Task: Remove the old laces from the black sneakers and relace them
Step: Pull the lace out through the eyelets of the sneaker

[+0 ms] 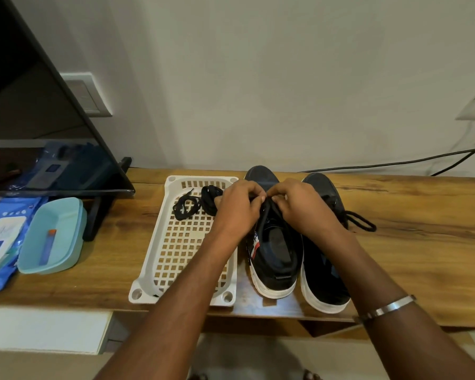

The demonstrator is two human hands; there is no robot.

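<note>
Head cam view, going from the left: a dark screen (33, 111) stands on the wooden bench (115, 270), with a blue wipes pack (0, 239) lying in front of it and a light blue tub (55, 237) just beside that, holding a small blue stick with an orange tip. Next over is a white perforated tray (176, 242) with a loose bundle of black laces (198, 202) sitting at its far end. Right beside the tray are the two black sneakers (274, 259) with white soles, side by side, toes pointing at the wall. Both hands are over the left shoe's tongue area, touching each other: the left hand (237, 208) has its fingers curled, pinching a black lace (266, 215) at the top of that shoe, and the right hand (305, 207) pinches the same lace from the other side. The right shoe (324, 272) is partly under the right forearm, and its lace (361, 222) loops out onto the bench on the right. That wrist wears a metal bangle (387, 308). A black cable (395, 163) runs along the wall at far right.
</note>
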